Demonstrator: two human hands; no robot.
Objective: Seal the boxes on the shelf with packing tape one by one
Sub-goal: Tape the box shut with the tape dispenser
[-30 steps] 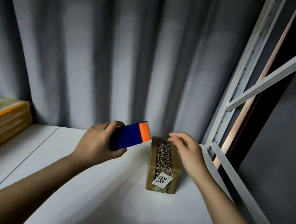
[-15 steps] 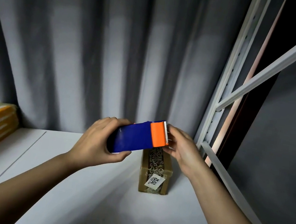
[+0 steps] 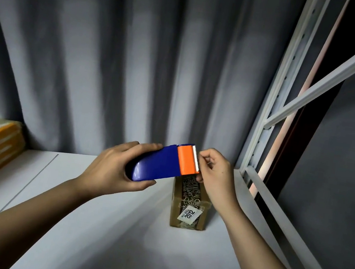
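The left hand (image 3: 111, 168) grips the dispenser (image 3: 162, 165); right hand (image 3: 212, 174) pinches at its serrated blade, risking a nick or losing the tape end.

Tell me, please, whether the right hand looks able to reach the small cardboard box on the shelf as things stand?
Probably yes. The right hand hovers just above the box's far end, with nothing between them, though its fingers are busy pinching at the toothed edge of the tape dispenser that the left hand holds.

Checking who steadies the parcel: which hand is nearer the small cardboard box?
Right. The right hand hovers just above the small cardboard box at the dispenser's blade; the left hand holds the tape dispenser further left.
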